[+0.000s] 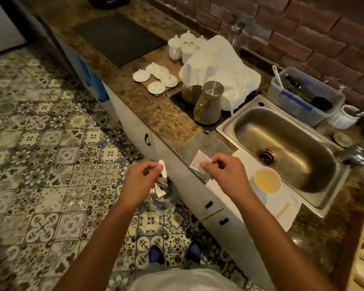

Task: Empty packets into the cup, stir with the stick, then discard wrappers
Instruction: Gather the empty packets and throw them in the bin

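— What do you see from the head camera?

— My left hand (pixel 142 181) pinches crumpled white wrappers (pixel 161 181) above the patterned tile floor (pixel 51 143). My right hand (pixel 223 171) pinches a small pale paper packet (pixel 199 160); its print is too blurred to read.

— And the cup?

— The white paper cup of yellow liquid (pixel 267 180) stands on a white napkin (pixel 282 206) beside the steel sink (pixel 286 143), with the flat wooden stir stick (pixel 282 210) near it on the brown marbled counter (pixel 147 106).

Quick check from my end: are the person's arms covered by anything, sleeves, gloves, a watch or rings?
No. The left hand and right hand are bare, with no gloves, rings or watch visible. Both forearms are uncovered, with no sleeves in view. A pale shirt shows at the bottom edge.
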`<state>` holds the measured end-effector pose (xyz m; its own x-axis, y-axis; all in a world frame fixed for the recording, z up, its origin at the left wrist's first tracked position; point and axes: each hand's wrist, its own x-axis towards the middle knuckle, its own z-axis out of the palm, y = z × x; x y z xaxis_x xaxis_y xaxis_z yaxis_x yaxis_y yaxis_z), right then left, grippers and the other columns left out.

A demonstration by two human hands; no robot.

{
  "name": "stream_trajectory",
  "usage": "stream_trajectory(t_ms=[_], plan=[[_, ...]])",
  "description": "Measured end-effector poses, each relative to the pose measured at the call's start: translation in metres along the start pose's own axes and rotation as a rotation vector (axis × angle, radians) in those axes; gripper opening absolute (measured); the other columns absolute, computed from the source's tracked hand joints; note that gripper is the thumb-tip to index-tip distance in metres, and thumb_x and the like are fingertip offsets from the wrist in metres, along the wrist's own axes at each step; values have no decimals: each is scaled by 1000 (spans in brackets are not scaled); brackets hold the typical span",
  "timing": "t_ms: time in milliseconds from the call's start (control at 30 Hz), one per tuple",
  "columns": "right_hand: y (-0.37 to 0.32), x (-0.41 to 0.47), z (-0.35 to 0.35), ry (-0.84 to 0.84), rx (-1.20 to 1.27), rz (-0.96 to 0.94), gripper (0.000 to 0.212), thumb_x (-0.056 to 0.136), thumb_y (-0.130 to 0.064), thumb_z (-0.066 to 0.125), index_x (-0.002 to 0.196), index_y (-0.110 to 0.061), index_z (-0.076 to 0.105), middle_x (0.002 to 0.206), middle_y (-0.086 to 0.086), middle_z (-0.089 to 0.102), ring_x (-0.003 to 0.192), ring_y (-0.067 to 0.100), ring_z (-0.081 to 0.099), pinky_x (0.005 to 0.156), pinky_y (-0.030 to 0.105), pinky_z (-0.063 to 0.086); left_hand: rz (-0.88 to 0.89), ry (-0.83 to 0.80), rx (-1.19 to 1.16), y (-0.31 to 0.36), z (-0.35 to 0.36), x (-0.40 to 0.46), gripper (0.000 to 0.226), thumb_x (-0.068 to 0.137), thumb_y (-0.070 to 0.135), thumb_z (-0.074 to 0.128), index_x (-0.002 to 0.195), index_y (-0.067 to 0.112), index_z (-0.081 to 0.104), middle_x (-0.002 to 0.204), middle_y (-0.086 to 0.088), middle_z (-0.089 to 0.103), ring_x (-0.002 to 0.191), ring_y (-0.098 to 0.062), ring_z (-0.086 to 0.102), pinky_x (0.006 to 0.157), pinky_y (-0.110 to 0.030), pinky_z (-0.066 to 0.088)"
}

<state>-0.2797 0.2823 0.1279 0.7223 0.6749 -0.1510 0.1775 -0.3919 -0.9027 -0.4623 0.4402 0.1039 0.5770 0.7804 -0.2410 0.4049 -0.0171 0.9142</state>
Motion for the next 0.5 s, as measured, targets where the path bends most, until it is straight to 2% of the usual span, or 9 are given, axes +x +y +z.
stream_trajectory(t_ms=[100, 167, 267, 367, 433, 500], plan=[[-7, 2, 26, -31, -18, 3, 30, 88, -24, 76, 67, -9, 61, 52, -7, 56, 53, 8, 50, 55, 24, 40, -13, 10, 0, -13, -23, 1, 15, 94, 27, 67, 86, 18, 76, 73, -8, 72, 62, -13, 61, 66, -40, 54], [-11, 4, 42, -42, -4, 14, 29, 89, -24, 76, 71, -5, 62, 55, -4, 58, 53, 10, 51, 58, 29, 42, -27, 18, 3, -23, -37, 4, 16, 94, 28, 67, 86, 20, 77, 71, -7, 72, 56, -9, 58, 61, -34, 49], [-16, 5, 64, -43, 3, 30, 30, 89, -25, 76, 73, -2, 62, 59, 3, 61, 54, 12, 51, 59, 31, 41, -50, 23, -8, -38, -56, 9, 12, 94, 25, 69, 88, 20, 77, 67, 0, 71, 52, 1, 57, 60, -26, 47], [-18, 7, 84, -56, -16, 47, 30, 89, -26, 76, 70, -8, 61, 59, 2, 61, 54, 13, 50, 58, 32, 40, -77, 26, 4, -49, -70, 15, 10, 94, 23, 69, 92, 18, 77, 71, -2, 71, 51, 5, 57, 58, -23, 46], [-16, 8, 96, -72, -21, 44, 28, 89, -26, 75, 70, -12, 62, 60, 9, 62, 55, 14, 51, 58, 33, 40, -79, 23, 34, -54, -75, 17, 10, 94, 22, 67, 91, 18, 76, 72, -3, 70, 49, 6, 56, 53, -17, 45], [-13, 11, 106, -95, -20, 47, 26, 89, -26, 75, 73, -10, 64, 69, 19, 65, 57, 15, 52, 59, 33, 40, -84, 31, 39, -59, -78, 21, 10, 95, 20, 67, 91, 17, 76, 70, -2, 69, 48, 6, 56, 51, -16, 45]])
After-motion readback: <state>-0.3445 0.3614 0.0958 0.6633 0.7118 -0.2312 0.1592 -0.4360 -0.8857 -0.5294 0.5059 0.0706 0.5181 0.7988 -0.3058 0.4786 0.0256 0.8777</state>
